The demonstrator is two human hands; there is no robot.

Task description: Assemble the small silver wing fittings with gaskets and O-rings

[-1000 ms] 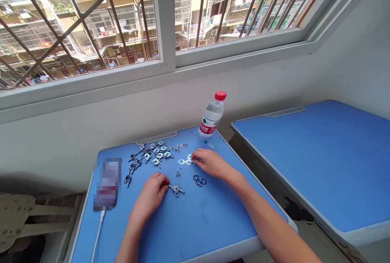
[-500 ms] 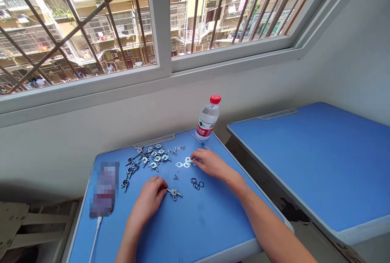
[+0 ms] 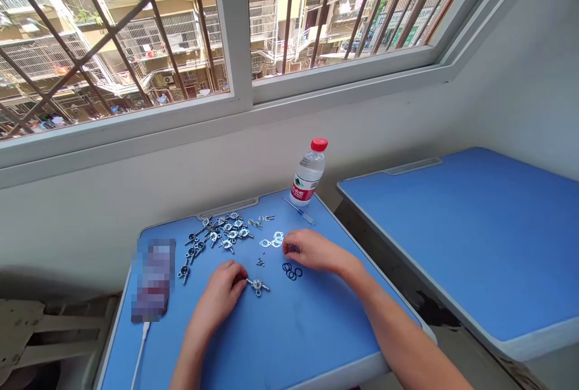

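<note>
My left hand point(image 3: 225, 286) rests on the blue table, thumb and fingers closed on one stem of a small metal valve-like fitting point(image 3: 257, 284) with a ring at its near side. My right hand point(image 3: 310, 249) hovers beside a few flat silver oval plates with holes point(image 3: 271, 240). Its fingers are curled together; what they pinch, if anything, is hidden. Just in front of that hand lie several black rubber rings point(image 3: 292, 271). Tiny metal pieces point(image 3: 260, 262) are scattered between the two hands.
A cluster of similar metal fittings point(image 3: 232, 233) lies at the back left. A phone point(image 3: 154, 281) with a white cable is on the left edge. A red-capped water bottle point(image 3: 308, 174) and a blue screwdriver point(image 3: 302, 212) stand and lie at the back. A second blue table point(image 3: 474, 239) is to the right.
My right hand has drawn back from the flat plates, nearer to me and toward the black rings. My left hand keeps its grip on the fitting.
</note>
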